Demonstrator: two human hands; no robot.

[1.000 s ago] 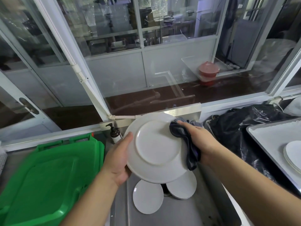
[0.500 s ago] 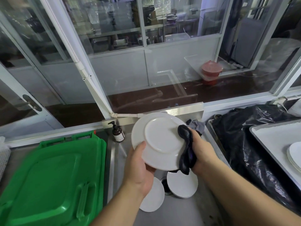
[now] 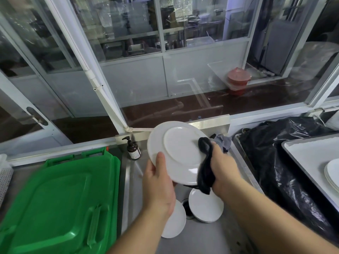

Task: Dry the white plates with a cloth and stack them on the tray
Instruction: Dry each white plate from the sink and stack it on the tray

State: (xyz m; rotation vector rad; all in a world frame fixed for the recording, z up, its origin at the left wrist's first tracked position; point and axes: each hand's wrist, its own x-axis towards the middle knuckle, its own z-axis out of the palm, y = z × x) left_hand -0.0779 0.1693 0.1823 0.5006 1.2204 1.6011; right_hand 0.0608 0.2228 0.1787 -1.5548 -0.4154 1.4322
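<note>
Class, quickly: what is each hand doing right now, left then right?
Left hand: grips the lower left rim of the white plate, thumb on its underside.
Right hand: holds the dark cloth against the plate's right edge.

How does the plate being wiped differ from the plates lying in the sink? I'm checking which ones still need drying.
The held plate is up in the air, tilted, underside toward the camera; the sink plates lie flat on the basin floor. The held plate is gripped by the left hand while the right hand presses a dark cloth on its rim; nothing touches the sink plates. All are plain white and round.
</note>
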